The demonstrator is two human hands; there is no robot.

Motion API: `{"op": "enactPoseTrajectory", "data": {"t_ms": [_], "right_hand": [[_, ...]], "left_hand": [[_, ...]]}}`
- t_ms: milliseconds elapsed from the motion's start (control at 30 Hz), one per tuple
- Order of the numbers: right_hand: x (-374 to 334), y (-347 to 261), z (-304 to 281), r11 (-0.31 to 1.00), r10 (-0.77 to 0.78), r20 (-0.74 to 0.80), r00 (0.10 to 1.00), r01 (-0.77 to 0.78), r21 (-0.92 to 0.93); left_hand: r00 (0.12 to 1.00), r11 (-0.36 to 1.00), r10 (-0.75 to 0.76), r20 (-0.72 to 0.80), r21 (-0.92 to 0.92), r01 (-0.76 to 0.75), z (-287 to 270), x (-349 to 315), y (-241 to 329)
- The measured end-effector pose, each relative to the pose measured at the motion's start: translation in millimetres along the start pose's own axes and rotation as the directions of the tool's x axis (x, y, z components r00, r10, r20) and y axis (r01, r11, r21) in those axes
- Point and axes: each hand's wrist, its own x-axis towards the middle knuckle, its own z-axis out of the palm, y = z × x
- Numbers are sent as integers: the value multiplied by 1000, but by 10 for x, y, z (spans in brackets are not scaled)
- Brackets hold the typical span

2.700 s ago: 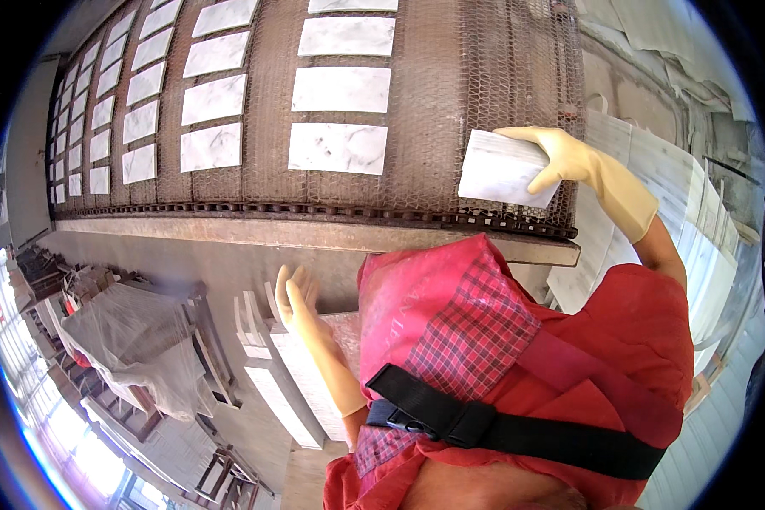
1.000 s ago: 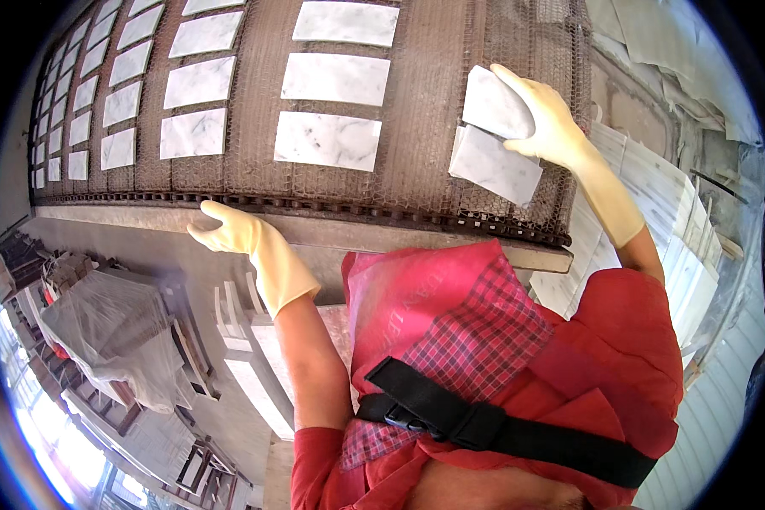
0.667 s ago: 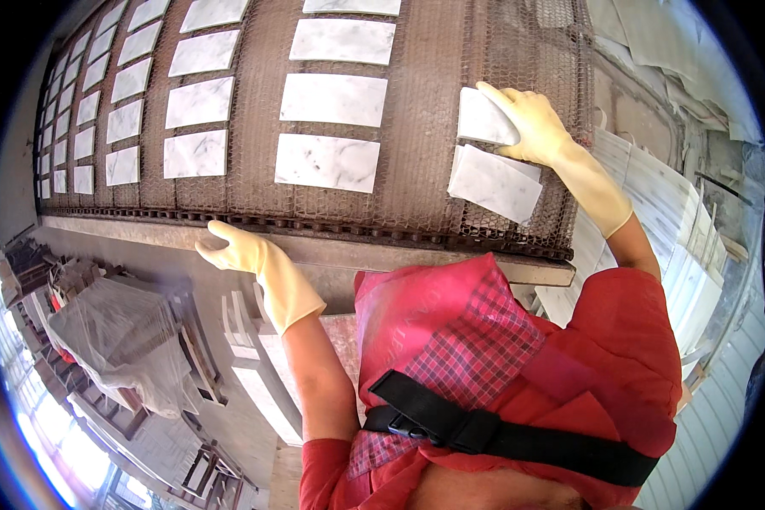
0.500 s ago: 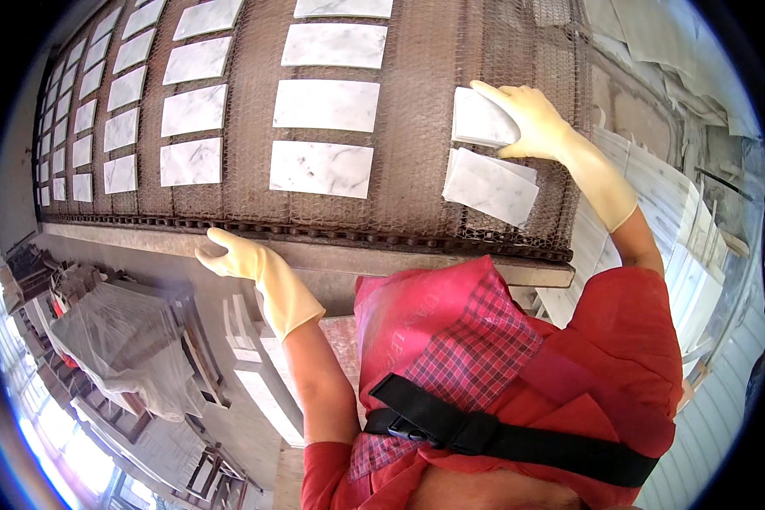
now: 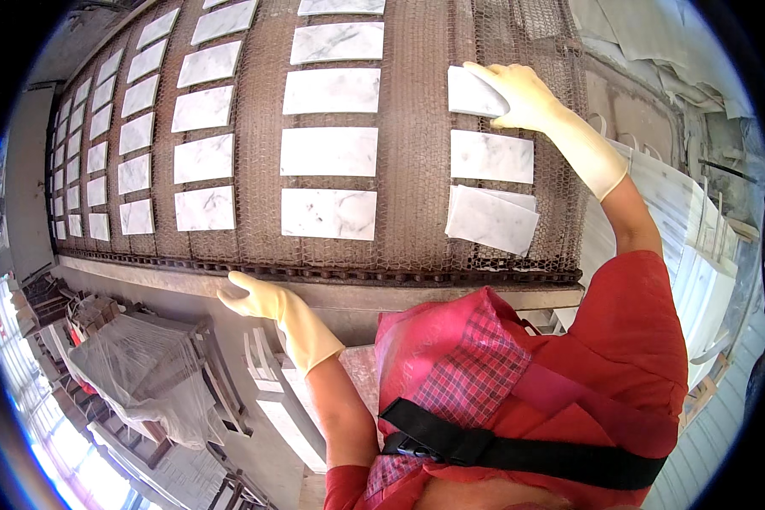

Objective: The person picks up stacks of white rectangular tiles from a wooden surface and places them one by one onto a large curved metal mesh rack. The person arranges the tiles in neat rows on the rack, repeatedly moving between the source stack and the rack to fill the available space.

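My right hand (image 5: 525, 95), in a pale yellow rubber glove, grips the right end of a white grey-veined marble tile (image 5: 474, 92), thumb and fingers at opposite edges. Whether more tiles lie under it I cannot tell. Just nearer on the brown wire-mesh belt (image 5: 416, 170) lies a single marble tile (image 5: 492, 156). Nearer still, two or more overlapping tiles (image 5: 491, 219) lie askew. My left hand (image 5: 262, 297), gloved alike, is at the belt's near side rail (image 5: 157, 279), thumb apart from the fingers, holding nothing.
Several rows of marble tiles (image 5: 329, 212) cover the belt to the left. A dark chain (image 5: 357, 274) runs along its near edge. Pale slabs (image 5: 684, 229) lean at the right. At the lower left stands a plastic-wrapped stack (image 5: 140, 374).
My right hand has moved farther across the belt, and a single tile now lies between it and the overlapping ones. The belt and tiles appear lower in view. My left hand stays by the rail.
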Motion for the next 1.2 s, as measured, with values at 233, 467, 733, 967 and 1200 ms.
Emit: {"op": "enactPoseTrajectory", "data": {"t_ms": [233,467,733,967,1200], "right_hand": [[21,212,-45,986,-107,-131,986,122,111],[551,697,-92,1000,8,-315,949,-1,21],[737,814,-18,995,52,-247,968,-29,95],[-201,105,-19,963,-88,-344,935,168,210],[-919,-612,353,983,-180,-49,982,179,-37]], "left_hand": [[1000,1000,-3,-1,-5,3,-13,-23,-30],[1000,1000,12,1,-9,-12,28,-20,-41],[1000,1000,7,13,23,-7,-20,-56,-55],[1000,999,-15,11,28,15,-1,-93,-78],[1000,1000,-21,7,14,21,5,-144,-66]]}}
